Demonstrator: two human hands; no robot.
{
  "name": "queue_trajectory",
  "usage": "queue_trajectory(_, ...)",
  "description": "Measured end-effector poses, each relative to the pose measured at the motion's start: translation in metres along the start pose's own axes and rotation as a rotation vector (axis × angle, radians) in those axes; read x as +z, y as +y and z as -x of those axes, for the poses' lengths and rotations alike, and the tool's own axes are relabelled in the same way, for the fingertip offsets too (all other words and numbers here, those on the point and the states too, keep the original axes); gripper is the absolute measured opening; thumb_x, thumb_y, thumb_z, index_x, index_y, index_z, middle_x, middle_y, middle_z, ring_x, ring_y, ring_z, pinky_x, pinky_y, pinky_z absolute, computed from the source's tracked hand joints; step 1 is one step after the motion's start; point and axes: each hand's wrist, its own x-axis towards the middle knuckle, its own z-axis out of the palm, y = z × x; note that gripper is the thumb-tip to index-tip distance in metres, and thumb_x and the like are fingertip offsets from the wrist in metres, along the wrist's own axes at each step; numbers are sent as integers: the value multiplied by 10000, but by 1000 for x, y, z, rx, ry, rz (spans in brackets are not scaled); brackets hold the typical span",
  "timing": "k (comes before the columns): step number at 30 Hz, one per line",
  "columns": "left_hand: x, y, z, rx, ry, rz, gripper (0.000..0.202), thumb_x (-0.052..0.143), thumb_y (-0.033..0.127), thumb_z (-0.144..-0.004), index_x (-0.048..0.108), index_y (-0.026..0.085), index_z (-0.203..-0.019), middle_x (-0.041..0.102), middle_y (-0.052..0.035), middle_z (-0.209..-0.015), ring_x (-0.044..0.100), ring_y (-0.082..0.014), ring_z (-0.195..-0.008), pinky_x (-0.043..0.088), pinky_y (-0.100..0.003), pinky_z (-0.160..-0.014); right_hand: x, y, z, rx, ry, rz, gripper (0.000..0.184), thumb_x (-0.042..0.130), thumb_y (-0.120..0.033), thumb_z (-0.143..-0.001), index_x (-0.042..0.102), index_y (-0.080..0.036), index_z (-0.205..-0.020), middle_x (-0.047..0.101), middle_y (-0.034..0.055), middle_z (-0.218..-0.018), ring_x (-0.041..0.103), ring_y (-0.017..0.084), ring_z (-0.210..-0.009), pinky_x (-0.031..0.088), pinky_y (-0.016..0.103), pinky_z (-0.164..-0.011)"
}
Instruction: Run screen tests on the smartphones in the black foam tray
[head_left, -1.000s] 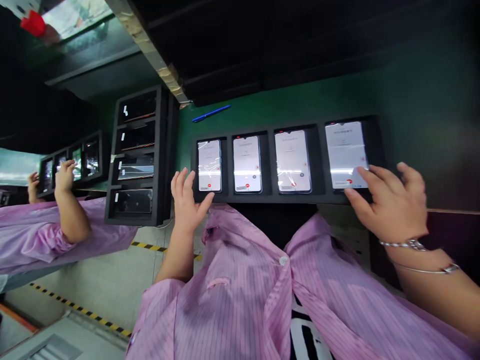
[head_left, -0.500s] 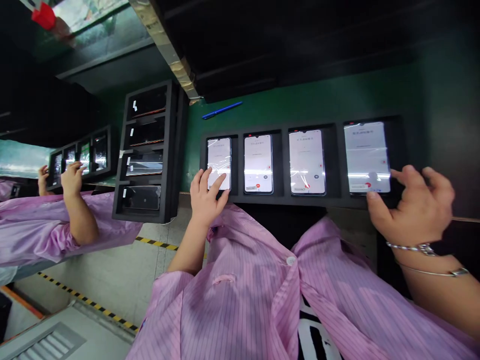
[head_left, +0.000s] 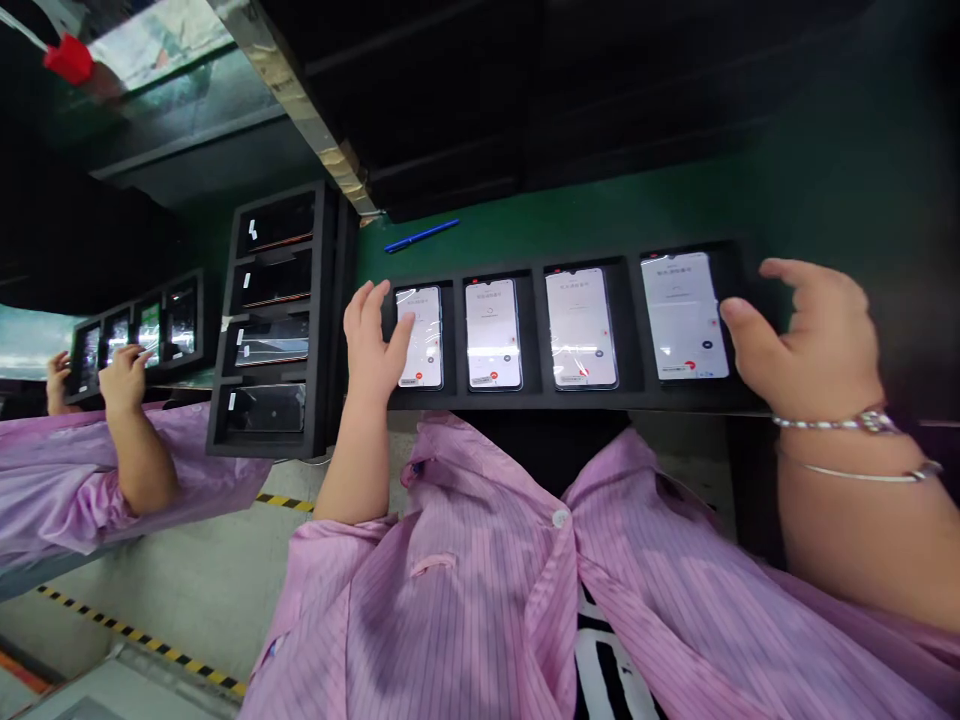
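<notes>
Several lit smartphones lie face up in a row in a black foam tray (head_left: pixel 531 345), their screens white with a small red round icon low down. My left hand (head_left: pixel 373 345) is at the tray's left end, fingers apart and pointing up, its thumb beside or over the edge of the leftmost phone (head_left: pixel 421 340). I cannot tell whether the thumb touches the screen. At the other end, my right hand (head_left: pixel 817 340) is spread open beside the rightmost phone (head_left: pixel 684 315), thumb tip close to its right edge. Both hands hold nothing.
A stack of black trays (head_left: pixel 319 320) with dark-screened phones stands at my left. A blue pen (head_left: pixel 421 235) lies on the green table (head_left: pixel 540 215) behind my tray. Further left, a co-worker's hand (head_left: pixel 124 375) is over another phone tray (head_left: pixel 199 315).
My left hand has moved off the leftmost screen to its left side. My right hand has opened wider and lifted away from the rightmost phone's lower edge. The view has shifted slightly.
</notes>
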Motion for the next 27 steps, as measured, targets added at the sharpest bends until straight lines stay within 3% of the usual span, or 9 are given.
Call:
queue_trajectory(3, 19, -10, -18, -134, 44, 62, 634, 427, 679, -1022, 585, 197, -1403, 586, -173, -1476, 521, -290, -1428, 401, -458, -1226, 13, -4, -14, 59, -71, 1, 544, 434, -472, -966, 608, -102, -1324, 635, 250, -1338, 552, 320, -1304, 415, 471, -1120)
queue_trajectory(6, 30, -16, -16, -281, 10, 76, 606, 444, 669, -1016, 601, 208, -1376, 627, -173, -1431, 588, -310, -1352, 461, -477, -1172, 20, -7, -13, 40, -98, -15, 494, 464, -453, -968, 624, -124, -1300, 653, 229, -1322, 506, 318, -1365, 391, 468, -1157)
queue_trajectory(10, 32, -21, -20, -217, -22, 47, 559, 481, 562, -1015, 563, 196, -1429, 572, -181, -1498, 517, -307, -1434, 417, -484, -1214, 21, -9, -10, 50, -74, -49, 461, 468, -452, -966, 644, -149, -1264, 680, 201, -1289, 512, 302, -1376, 418, 451, -1147)
queue_trajectory(13, 36, -28, -52, -148, -89, -34, 553, 532, 417, -974, 542, 194, -1480, 486, -188, -1585, 429, -332, -1510, 355, -533, -1253, 20, -10, -12, 91, -42, -78, 460, 460, -446, -948, 666, -138, -1220, 683, 209, -1269, 558, 299, -1327, 430, 445, -1138)
queue_trajectory(17, 51, -41, -113, -90, -162, -136, 617, 610, 251, -862, 574, 249, -1478, 427, -134, -1654, 334, -411, -1547, 284, -679, -1248, 19, -12, -13, 140, -23, -112, 420, 477, -430, -912, 684, -155, -1153, 694, 207, -1224, 565, 305, -1311, 435, 466, -1122)
queue_trajectory(19, 59, -45, -136, -119, -211, -142, 593, 664, 207, -791, 650, 253, -1382, 529, -141, -1569, 400, -452, -1483, 310, -725, -1207, 18, -14, -14, 160, -12, -135, 383, 485, -428, -895, 687, -177, -1101, 706, 196, -1196, 573, 303, -1297, 437, 472, -1117)
queue_trajectory(22, 65, -45, -153, -167, -249, -140, 382, 704, 184, -743, 748, 226, -1120, 686, -172, -1292, 567, -459, -1279, 409, -711, -1124, 17, -16, -17, 173, 16, -187, 360, 504, -446, -864, 692, -188, -1029, 725, 189, -1147, 600, 311, -1262, 445, 474, -1104)
queue_trajectory(25, 62, -33, -150, -165, -209, -144, 173, 649, 201, -817, 735, 206, -967, 705, -180, -1133, 622, -426, -1176, 455, -656, -1087, 13, -19, -20, 159, 75, -243, 353, 513, -473, -861, 678, -186, -986, 727, 207, -1124, 626, 329, -1196, 456, 498, -1081)
queue_trajectory(27, 55, -14, -134, -142, -150, -119, 187, 579, 237, -904, 712, 202, -1031, 707, -167, -1128, 635, -387, -1170, 475, -598, -1084, 8, -27, -15, 127, 127, -293, 352, 510, -506, -894, 647, -190, -970, 712, 228, -1132, 614, 335, -1190, 422, 526, -1117)
